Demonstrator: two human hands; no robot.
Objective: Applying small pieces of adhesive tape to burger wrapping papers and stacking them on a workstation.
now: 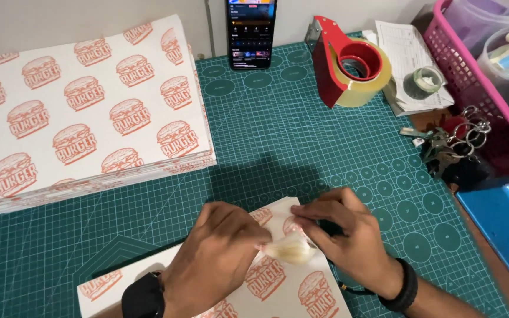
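At the near edge of the tabletop, on a green gridded cutting mat [278, 147], both hands work over a white sheet of paper printed with orange burger pictures [278, 288]. The left hand [219, 253], with a black watch at the wrist, has its grip pinched around a small pale, translucent lump [291, 250] that sits on the sheet's middle; what it is made of cannot be told. The right hand [349, 235], with a black band at the wrist, grasps the same lump from the other side, its thumb and forefinger also pressing the sheet's upper corner, apparently to keep the paper flat.

A thick stack of matching printed sheets [83, 112] lies squared up at the far left, within easy reach. A red tape dispenser with a clear roll [349, 65] stands upright beyond the hands, beside a small grey-green tape roll [422, 81] resting on printed white papers [405, 47]. A black phone [252, 32] leans against the wall, screen lit. A pink plastic basket [472, 82] holds containers at the right; a bunch of keys [449, 141] and a blue plastic box [502, 218] lie near it.
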